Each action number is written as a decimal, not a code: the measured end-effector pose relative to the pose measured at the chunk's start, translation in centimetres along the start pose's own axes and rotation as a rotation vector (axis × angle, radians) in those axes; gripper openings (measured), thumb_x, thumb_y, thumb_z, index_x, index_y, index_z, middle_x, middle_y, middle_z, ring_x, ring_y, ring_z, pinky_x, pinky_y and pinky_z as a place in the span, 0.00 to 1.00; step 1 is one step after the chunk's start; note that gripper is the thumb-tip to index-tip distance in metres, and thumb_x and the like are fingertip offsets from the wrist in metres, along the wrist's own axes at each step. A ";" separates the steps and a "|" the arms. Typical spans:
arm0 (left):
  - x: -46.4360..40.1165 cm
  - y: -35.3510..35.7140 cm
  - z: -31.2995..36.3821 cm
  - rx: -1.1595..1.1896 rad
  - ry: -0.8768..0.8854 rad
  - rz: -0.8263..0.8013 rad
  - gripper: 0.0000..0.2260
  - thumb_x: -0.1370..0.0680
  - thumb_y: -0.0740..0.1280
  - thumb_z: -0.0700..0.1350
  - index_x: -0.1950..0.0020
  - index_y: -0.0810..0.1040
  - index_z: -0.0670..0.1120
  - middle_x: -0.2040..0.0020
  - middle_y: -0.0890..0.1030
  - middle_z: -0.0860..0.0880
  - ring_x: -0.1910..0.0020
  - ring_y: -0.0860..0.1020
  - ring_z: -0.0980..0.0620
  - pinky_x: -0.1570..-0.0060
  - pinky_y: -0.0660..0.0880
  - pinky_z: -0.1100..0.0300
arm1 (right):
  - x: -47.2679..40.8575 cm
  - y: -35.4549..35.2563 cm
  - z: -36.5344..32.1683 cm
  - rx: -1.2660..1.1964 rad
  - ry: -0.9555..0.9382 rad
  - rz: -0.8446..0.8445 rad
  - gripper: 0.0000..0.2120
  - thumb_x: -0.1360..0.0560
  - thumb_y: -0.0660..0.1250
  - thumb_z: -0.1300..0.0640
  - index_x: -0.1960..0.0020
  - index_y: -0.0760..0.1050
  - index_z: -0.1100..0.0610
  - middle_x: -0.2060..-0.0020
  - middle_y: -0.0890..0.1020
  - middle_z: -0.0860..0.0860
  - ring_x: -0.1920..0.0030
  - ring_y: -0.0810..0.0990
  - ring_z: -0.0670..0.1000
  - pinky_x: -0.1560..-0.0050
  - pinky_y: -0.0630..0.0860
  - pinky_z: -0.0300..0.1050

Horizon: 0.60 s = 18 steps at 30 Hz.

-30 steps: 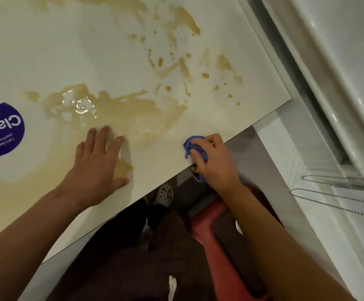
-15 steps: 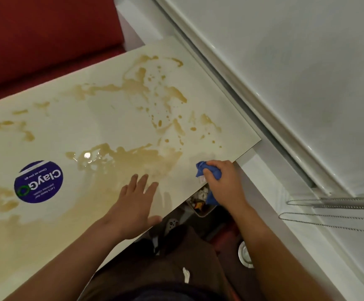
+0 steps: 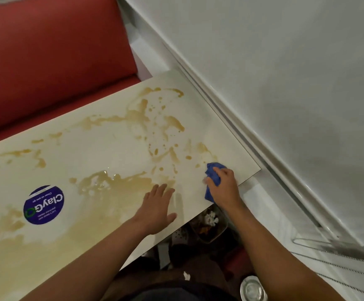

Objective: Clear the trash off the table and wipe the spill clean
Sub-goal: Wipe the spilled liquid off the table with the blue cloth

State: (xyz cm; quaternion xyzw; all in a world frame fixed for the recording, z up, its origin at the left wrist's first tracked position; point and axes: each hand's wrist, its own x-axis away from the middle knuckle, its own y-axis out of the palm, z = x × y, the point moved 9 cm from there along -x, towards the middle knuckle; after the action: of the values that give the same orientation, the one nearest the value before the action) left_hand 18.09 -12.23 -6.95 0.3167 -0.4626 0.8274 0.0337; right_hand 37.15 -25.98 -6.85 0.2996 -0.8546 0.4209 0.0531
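Hands work at the near right corner of a cream desk (image 3: 111, 135) streaked with brown liquid. The right hand (image 3: 225, 186) curls its fingers round a bunched blue cloth (image 3: 212, 177) and presses it to the desk surface just inside the near edge, close to the corner by the wall. The left hand (image 3: 158, 208) lies flat on the desk just beside it, fingers straight and spread a little, palm down, holding nothing; a narrow strip of bare surface separates the two hands. The spill (image 3: 116, 181) spreads across most of the desk: a wet, glossy pool sits just beyond the left hand's fingertips, thinner smears run toward the far edge, and scattered drops and splashes lie beyond the cloth. A round purple sticker (image 3: 44, 205) with white lettering is fixed to the desk well to the left of both hands, ringed by pale smeared liquid. A red bench seat (image 3: 53, 51) runs behind the desk's far edge. A white wall (image 3: 285, 83) with a moulded ledge borders the desk on the right. Below the near edge, a small bin (image 3: 209, 227) holding scraps sits on the floor.
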 end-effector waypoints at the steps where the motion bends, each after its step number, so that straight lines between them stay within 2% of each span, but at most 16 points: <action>1: -0.7 0.4 -0.1 -0.018 -0.018 0.003 0.36 0.19 0.64 0.59 0.17 0.49 0.50 0.17 0.46 0.45 0.18 0.42 0.41 0.20 0.49 0.43 | -0.1 0.9 0.0 0.083 -0.043 -0.040 0.22 0.19 0.67 0.52 0.27 0.72 0.57 0.33 0.68 0.54 0.38 0.74 0.55 0.39 0.71 0.44; 3: -1.6 0.8 -0.3 -0.034 -0.053 0.018 0.36 0.18 0.63 0.58 0.17 0.49 0.49 0.17 0.44 0.45 0.18 0.41 0.41 0.20 0.48 0.43 | 0.3 2.0 0.0 0.170 -0.106 -0.073 0.22 0.17 0.65 0.51 0.26 0.69 0.57 0.32 0.66 0.54 0.38 0.73 0.56 0.42 0.71 0.43; 6: -2.4 0.3 -0.6 -0.001 -0.094 0.085 0.35 0.18 0.63 0.58 0.17 0.49 0.49 0.17 0.45 0.45 0.18 0.41 0.41 0.20 0.48 0.43 | 0.9 3.1 0.5 0.188 -0.053 -0.110 0.26 0.17 0.63 0.48 0.22 0.65 0.56 0.31 0.65 0.52 0.38 0.75 0.55 0.41 0.75 0.48; 9: -2.9 0.4 -1.0 0.014 -0.120 0.151 0.34 0.17 0.61 0.58 0.17 0.50 0.48 0.17 0.45 0.44 0.18 0.41 0.41 0.21 0.48 0.45 | 1.5 4.6 0.9 0.182 -0.033 -0.157 0.27 0.17 0.62 0.47 0.21 0.64 0.56 0.31 0.65 0.52 0.36 0.74 0.54 0.37 0.74 0.48; 13: -3.5 1.9 -1.4 0.006 -0.134 0.165 0.32 0.16 0.57 0.58 0.17 0.49 0.48 0.17 0.44 0.43 0.18 0.40 0.40 0.21 0.45 0.44 | 0.8 4.7 1.2 0.367 -0.087 -0.037 0.23 0.16 0.60 0.52 0.23 0.67 0.59 0.26 0.67 0.57 0.26 0.65 0.60 0.25 0.63 0.52; 16: -3.8 2.3 -1.6 0.005 -0.117 0.189 0.32 0.17 0.59 0.58 0.17 0.51 0.48 0.17 0.45 0.42 0.18 0.40 0.38 0.21 0.45 0.42 | -0.7 5.5 1.7 0.471 -0.118 -0.012 0.27 0.16 0.55 0.54 0.21 0.60 0.64 0.20 0.58 0.62 0.20 0.54 0.64 0.20 0.52 0.58; 18: -4.1 2.1 -1.7 0.001 -0.101 0.193 0.32 0.17 0.59 0.58 0.17 0.52 0.48 0.17 0.45 0.42 0.18 0.40 0.39 0.21 0.45 0.41 | -1.9 5.5 2.0 0.516 -0.145 0.020 0.30 0.18 0.49 0.50 0.19 0.56 0.63 0.19 0.55 0.62 0.19 0.51 0.64 0.20 0.52 0.61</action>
State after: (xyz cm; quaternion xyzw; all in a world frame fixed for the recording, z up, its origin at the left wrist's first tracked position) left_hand 19.76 -11.12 -11.40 0.3123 -0.4916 0.8099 -0.0696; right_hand 35.99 -24.02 -12.62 0.3243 -0.7233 0.6029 -0.0905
